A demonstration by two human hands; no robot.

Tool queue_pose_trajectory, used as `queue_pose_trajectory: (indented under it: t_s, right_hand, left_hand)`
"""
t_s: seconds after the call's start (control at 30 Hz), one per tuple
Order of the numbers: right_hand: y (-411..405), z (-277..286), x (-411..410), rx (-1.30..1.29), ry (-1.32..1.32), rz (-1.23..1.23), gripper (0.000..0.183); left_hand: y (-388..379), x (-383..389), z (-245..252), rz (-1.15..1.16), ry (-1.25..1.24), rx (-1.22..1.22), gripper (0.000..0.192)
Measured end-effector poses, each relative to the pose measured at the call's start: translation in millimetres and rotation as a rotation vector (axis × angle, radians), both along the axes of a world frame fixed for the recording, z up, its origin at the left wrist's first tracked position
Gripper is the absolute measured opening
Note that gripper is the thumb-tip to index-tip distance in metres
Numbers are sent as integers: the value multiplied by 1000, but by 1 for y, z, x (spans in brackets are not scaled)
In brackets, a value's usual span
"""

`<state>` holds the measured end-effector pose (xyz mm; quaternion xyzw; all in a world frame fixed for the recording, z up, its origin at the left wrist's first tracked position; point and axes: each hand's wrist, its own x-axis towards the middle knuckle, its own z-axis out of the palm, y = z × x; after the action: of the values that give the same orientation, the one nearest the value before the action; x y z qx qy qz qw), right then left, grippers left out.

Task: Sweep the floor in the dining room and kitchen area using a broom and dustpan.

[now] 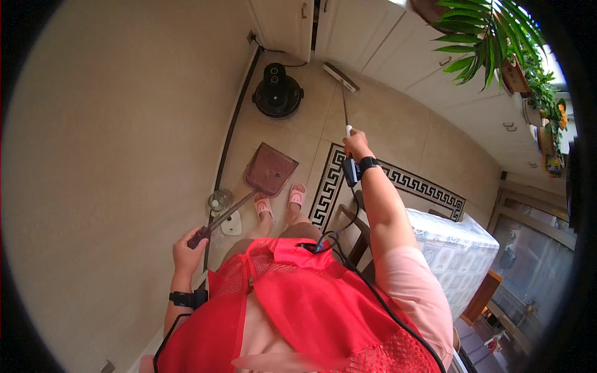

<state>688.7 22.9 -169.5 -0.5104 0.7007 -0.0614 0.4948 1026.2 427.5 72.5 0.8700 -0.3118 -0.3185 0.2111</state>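
Note:
My left hand [189, 249] grips the dark end of the handle of a reddish-brown long-handled dustpan [270, 170]. The pan lies by the floor just ahead of my feet, its wide edge turned away from me. With my arm stretched forward, my right hand [358, 143] holds the white grip of a broom [346, 109]. Its thin pole runs away from me to a wide white and brown broom head [342, 77], which is at the floor close to the white cabinets [364, 35]. I cannot make out any debris in the pan or beside the broom head.
A round black appliance [278, 95] with a cord stands near the wall. By my left foot are a clear glass jar [220, 199] and a flat white object [232, 224]. A cloth-covered table [452, 252] and dark chair [357, 224] are at right. Potted plants [515, 74] line the windowsill.

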Motion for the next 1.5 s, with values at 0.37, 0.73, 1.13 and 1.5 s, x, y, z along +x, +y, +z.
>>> queue_pose_trajectory:
  t_s: [0.37, 0.73, 1.13, 1.5]
  right_hand:
    - [110, 32, -38, 43, 128, 158, 30]
    - [367, 84, -64, 221, 131, 56, 42]
    - [587, 197, -61, 339, -172, -282, 44]
    - [515, 60, -95, -134, -67, -236, 22]
  left_hand:
    - [26, 17, -1, -54, -38, -32, 35]
    - [125, 62, -31, -248, -64, -159, 37]
    - [276, 100, -33, -183, 37, -235, 37]
    - [335, 52, -7, -190, -54, -115, 36]
